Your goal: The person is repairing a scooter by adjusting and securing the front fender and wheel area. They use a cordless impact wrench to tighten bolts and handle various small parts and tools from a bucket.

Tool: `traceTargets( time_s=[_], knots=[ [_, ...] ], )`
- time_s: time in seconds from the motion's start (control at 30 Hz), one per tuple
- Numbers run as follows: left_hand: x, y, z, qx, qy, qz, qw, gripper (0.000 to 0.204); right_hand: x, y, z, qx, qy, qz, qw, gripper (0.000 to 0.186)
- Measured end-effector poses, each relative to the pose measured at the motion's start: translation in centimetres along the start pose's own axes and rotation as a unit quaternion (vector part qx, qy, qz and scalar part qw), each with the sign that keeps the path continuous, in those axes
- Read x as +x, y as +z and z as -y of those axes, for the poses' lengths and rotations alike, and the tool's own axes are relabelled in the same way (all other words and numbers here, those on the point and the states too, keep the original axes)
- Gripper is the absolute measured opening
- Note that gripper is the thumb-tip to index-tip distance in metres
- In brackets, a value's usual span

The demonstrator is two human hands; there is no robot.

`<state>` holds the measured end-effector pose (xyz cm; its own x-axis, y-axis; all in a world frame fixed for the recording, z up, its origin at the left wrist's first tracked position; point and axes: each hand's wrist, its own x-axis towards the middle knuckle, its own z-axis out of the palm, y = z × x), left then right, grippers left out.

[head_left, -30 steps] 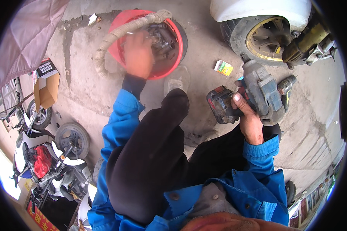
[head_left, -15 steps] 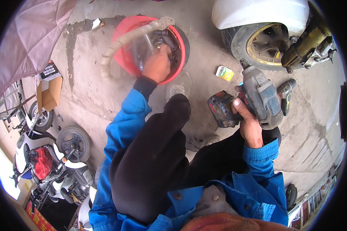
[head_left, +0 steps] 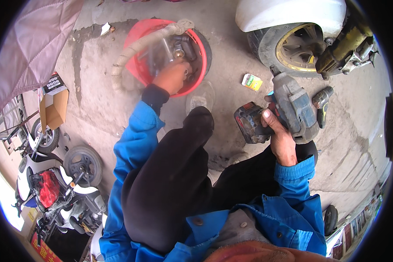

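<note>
2 blue sleeves (head_left: 137, 135) reach forward from the lower edge, seen from above, on either side of bent legs in black trousers (head_left: 170, 183). The left hand (head_left: 172, 77) is inside a red tub (head_left: 204, 59) on the concrete floor, at upper centre. Its fingers are curled down among dark and silvery metal parts (head_left: 188, 49); the fingertips are hidden, so I cannot tell whether they grip anything. A beige, ribbed hose (head_left: 134, 48) arches over the tub's left side and hangs down outside it.

The right hand (head_left: 282, 139), well apart, has its fingers wrapped around the handle of a grey and black impact wrench (head_left: 298, 107), thumb uppermost. The wrench's nose points away from the person; its battery (head_left: 250, 124) juts to the left.

Just right of the wrench, a smaller drill (head_left: 322, 104) lies on the floor. Ahead of the wrench are 1 small yellow, green and white box (head_left: 252, 82) and a gold-rimmed wheel (head_left: 268, 50) under a white fender (head_left: 292, 15). At far left are an open cardboard box (head_left: 54, 105), 1 loose wheel (head_left: 83, 163) and a white scooter (head_left: 26, 170); pale quilted cloth (head_left: 35, 48) fills the upper left.
</note>
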<state>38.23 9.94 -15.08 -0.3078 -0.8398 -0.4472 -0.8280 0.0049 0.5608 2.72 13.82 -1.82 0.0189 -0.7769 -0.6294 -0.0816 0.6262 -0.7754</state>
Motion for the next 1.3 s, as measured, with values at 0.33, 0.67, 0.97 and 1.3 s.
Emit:
traceTargets(
  time_s=[0.33,0.67,0.97,1.3],
  knots=[
    [-2.5,0.1,-0.5,-0.730,-0.103,-0.194,0.647,0.035,-0.1,0.4,-0.5,0.023,0.006,0.000,1.000,0.044],
    [-3.2,0.8,0.3,-0.821,-0.121,-0.163,0.534,0.039,-0.3,0.8,-0.7,0.010,0.018,-0.006,1.000,0.049],
    [-4.8,2.4,-3.6,-0.198,-0.112,-0.284,0.931,0.025,-0.3,0.4,-0.8,-0.001,0.008,-0.004,1.000,0.047],
    [-6.4,2.0,-2.9,0.050,-0.149,-0.312,0.937,0.036,0.3,0.3,-1.1,0.018,-0.019,0.001,1.000,0.045]
  ],
)
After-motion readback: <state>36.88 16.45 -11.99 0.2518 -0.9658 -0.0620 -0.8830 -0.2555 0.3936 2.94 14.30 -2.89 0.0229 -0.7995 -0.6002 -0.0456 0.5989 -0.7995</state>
